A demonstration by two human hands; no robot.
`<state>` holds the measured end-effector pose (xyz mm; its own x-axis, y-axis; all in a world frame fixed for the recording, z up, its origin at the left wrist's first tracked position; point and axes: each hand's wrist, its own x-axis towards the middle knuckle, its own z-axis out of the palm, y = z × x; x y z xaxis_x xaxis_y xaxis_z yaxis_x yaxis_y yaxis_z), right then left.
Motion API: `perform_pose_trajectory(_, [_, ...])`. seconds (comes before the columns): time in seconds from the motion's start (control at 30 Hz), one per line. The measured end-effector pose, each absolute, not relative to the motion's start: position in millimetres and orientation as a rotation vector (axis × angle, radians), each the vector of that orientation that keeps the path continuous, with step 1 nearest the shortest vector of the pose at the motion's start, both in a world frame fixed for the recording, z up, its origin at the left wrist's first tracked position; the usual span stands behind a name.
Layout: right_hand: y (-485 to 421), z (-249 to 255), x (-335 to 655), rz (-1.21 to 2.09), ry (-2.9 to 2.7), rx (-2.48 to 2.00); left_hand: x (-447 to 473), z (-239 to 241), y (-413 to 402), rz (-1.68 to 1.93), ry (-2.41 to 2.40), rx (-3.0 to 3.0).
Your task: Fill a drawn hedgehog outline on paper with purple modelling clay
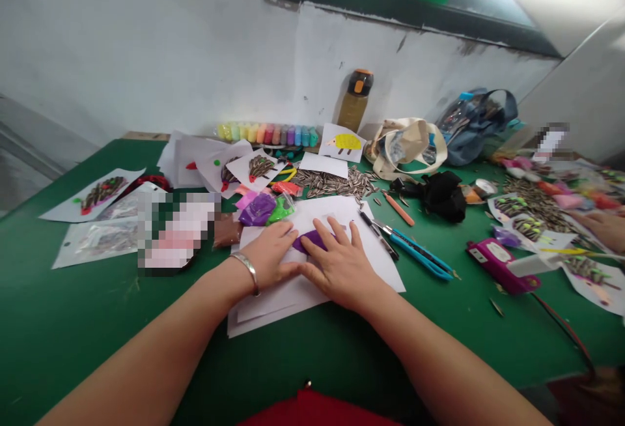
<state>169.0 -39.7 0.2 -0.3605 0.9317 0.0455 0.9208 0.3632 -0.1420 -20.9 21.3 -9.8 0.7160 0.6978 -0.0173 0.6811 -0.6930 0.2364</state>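
Both my hands rest on white paper sheets point(342, 214) on the green table point(73, 322). My right hand point(342, 263) lies flat with fingers spread, pressing a lump of purple clay point(312, 240) onto the paper. My left hand point(271, 251), with a silver bracelet on the wrist, touches the clay's left edge with its fingers curled loosely downward. A purple clay bag point(258, 209) and a green one point(282, 208) lie just beyond my left hand.
Blue scissors point(420, 255), a pen and an orange pencil point(398, 208) lie right of the paper. Sunflower seeds point(336, 184) are heaped behind. Clay pots point(266, 133), a bottle point(355, 99), bags and a glue gun point(498, 263) stand around. Another person's hand point(603, 227) works at the right.
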Motion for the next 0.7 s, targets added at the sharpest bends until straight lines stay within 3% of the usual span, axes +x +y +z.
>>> perform_pose_trajectory(0.7, [-33.3, -2.4, 178.7, 0.123, -2.473, -1.798, -19.1, -4.5, 18.9, 0.031, 1.163, 2.599])
